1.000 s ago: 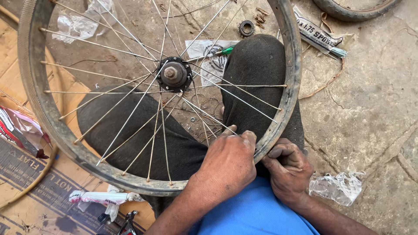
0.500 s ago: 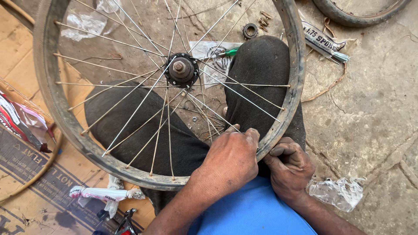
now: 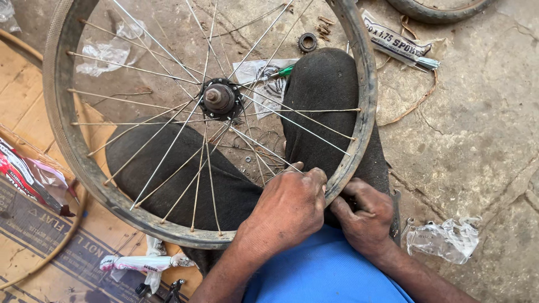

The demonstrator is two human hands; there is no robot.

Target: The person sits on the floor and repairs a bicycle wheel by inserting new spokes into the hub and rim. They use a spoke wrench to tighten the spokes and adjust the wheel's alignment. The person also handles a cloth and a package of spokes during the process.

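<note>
- The wheel rim [image 3: 101, 191] lies across my dark-trousered legs [image 3: 325, 95], hub [image 3: 219, 99] at the centre; the stretch I work sits at its near right.
- My left hand [image 3: 289, 205] reaches from inside, fingers curled together over that stretch where a spoke [image 3: 264, 148] ends.
- My right hand [image 3: 365, 216] is just outside, fingers bunched against the rim; what they pinch I cannot tell.
- Open stone floor [image 3: 477, 140] lies right; cardboard [image 3: 33, 224] left.

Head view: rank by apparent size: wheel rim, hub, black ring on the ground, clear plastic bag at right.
1. wheel rim
2. clear plastic bag
3. hub, though it sits nearer the camera than the bag, so this gap is unsure
4. black ring
</note>
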